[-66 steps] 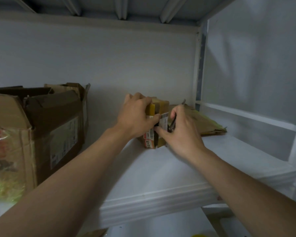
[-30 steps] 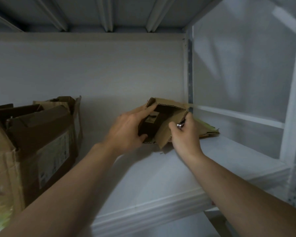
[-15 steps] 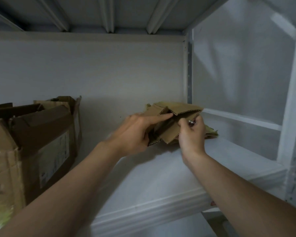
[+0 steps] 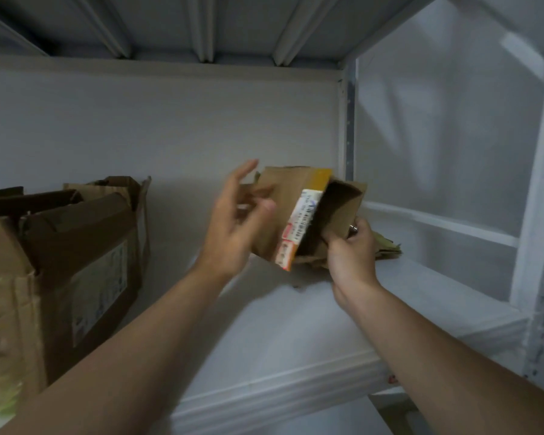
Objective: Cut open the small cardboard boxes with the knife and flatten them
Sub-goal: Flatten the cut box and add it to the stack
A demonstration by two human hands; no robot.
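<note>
My left hand (image 4: 233, 224) has opened, fingers spread, at nine o'clock of the small box (image 4: 288, 202); my right hand (image 4: 350, 252) grips its flap.

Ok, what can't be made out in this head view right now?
Head view only.
Knife: just a metal glint; right hand hides the rest.
Small box: label print too blurred to read.
Left hand: motion-blurred; contact with small box unclear.
Large box: cut off at left edge.
</note>
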